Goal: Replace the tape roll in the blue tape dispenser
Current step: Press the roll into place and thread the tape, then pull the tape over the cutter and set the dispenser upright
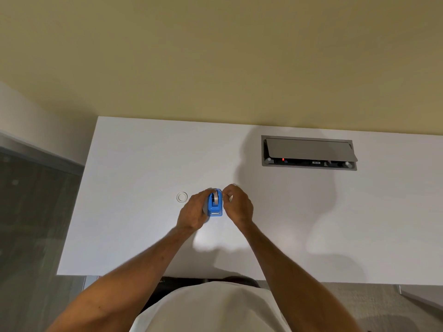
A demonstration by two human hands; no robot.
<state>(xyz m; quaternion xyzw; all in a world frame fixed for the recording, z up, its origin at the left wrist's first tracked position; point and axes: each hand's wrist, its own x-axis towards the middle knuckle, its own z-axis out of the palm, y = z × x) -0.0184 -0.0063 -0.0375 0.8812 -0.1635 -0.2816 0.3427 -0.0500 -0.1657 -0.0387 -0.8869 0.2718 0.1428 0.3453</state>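
The blue tape dispenser (214, 204) stands on the white desk (143, 164) near its middle, its cutter end toward me. A pale tape roll (217, 197) sits in its top. My left hand (193, 212) wraps around the dispenser's left side and holds it. My right hand (238, 204) is just right of the dispenser with fingers curled at the roll's far edge; whether it pinches tape I cannot tell. A clear ring, a tape roll or empty core (182, 197), lies flat on the desk left of my left hand.
A grey recessed cable box (309, 152) with its lid tilted open is set into the desk at the back right. A beige wall runs behind the desk. The desk's left edge drops to a dark floor.
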